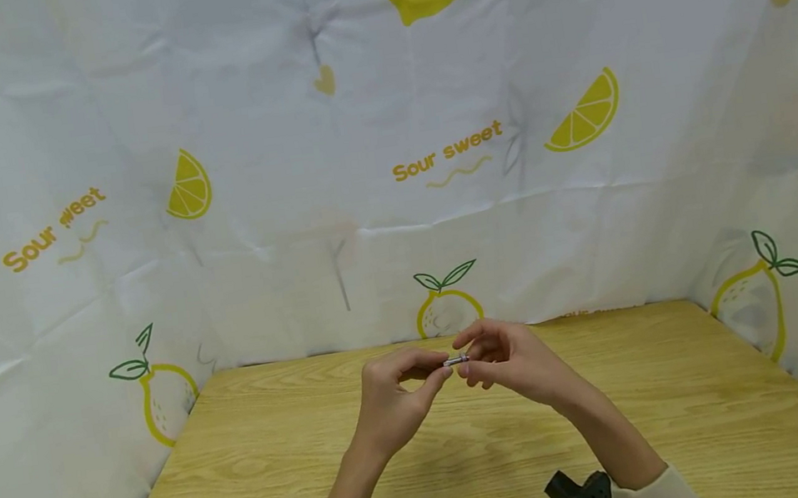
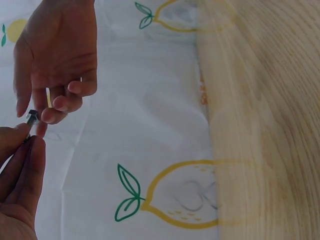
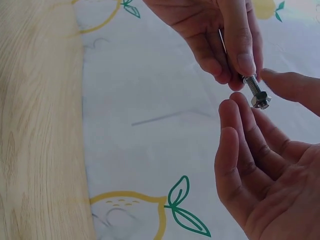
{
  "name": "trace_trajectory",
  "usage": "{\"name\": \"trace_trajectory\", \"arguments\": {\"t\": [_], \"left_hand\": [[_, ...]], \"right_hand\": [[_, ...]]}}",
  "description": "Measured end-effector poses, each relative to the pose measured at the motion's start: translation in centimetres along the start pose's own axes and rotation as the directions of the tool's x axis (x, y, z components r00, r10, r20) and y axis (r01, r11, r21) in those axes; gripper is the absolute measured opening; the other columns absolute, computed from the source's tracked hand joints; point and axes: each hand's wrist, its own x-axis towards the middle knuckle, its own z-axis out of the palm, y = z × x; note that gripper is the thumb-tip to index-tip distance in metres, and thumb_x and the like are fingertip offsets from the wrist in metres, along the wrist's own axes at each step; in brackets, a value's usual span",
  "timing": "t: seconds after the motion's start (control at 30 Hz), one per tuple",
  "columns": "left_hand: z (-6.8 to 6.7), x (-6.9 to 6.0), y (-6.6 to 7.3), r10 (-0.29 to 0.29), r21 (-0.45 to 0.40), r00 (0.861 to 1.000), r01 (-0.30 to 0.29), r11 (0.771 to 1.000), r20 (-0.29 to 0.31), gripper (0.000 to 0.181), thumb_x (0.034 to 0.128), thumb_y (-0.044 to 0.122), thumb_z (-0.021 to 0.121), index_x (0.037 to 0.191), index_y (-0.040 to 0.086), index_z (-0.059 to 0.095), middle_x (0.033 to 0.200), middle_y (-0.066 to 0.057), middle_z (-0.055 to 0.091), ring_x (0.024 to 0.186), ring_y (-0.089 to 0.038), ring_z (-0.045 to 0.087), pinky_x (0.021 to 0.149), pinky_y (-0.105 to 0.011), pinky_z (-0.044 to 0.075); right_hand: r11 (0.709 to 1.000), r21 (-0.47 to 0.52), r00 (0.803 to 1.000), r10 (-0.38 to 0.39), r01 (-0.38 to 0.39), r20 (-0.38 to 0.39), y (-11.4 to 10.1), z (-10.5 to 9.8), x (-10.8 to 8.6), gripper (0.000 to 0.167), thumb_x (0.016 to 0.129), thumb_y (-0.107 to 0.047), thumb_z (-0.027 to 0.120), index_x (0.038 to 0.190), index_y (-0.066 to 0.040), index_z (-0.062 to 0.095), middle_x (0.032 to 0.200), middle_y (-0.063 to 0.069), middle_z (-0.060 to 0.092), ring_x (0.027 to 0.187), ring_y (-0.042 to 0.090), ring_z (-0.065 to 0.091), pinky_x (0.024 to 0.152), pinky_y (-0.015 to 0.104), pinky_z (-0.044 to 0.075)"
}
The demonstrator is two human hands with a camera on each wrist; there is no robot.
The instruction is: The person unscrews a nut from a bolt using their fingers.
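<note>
Bolt: small metal bolt (image 3: 254, 87), held up between the two hands, above the tabletop (image 1: 247, 471); lies near level, slight tilt, in head view.
Nut: hex nut (image 3: 260, 100) on the threaded shank, close to the tip, bolt end just poking past it.
Left hand: left hand (image 1: 392, 397) pinches the bolt at the end away from the nut, thumb against fingers.
Right hand: right hand (image 1: 513, 364) loosely curved, thumb and fingers spread either side of the nut end, no grip on it; can't tell if a fingertip touches.
Cuffs: pale sleeves (image 1: 651, 495), black device (image 1: 578, 494) at the right one.
Backdrop: white cloth (image 1: 282, 281), lemon prints, "Sour sweet" lettering.
</note>
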Motion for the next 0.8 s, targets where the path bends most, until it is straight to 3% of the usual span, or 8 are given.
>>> {"name": "trace_trajectory", "arguments": {"t": [0.3,0.8], "left_hand": [[0.04,0.02,-0.01,0.012,0.000,1.000,-0.012,1.000,-0.003,0.007,0.0913,0.004,0.078,0.098,0.006,0.080,0.092,-0.008,0.080,0.078,-0.016,0.078,0.072,-0.023,0.065],[0.08,-0.02,-0.05,0.008,-0.007,1.000,-0.008,1.000,0.000,0.008,0.0915,0.005,0.078,0.100,0.006,0.080,0.091,-0.008,0.081,0.079,-0.016,0.078,0.072,-0.023,0.065]], "right_hand": [[0.997,-0.043,0.996,0.061,-0.058,0.062,-0.11,0.15,0.19,0.036,0.109,-0.028,0.054,0.100,0.003,0.068,0.090,0.017,0.072,0.080,0.026,0.073,0.071,0.038,0.064],[1.000,0.019,1.000,-0.022,0.022,0.017,0.13,0.01,0.01,0.026,0.100,-0.012,0.069,0.117,0.007,0.064,0.095,0.017,0.072,0.080,0.016,0.072,0.069,0.033,0.063]]}}
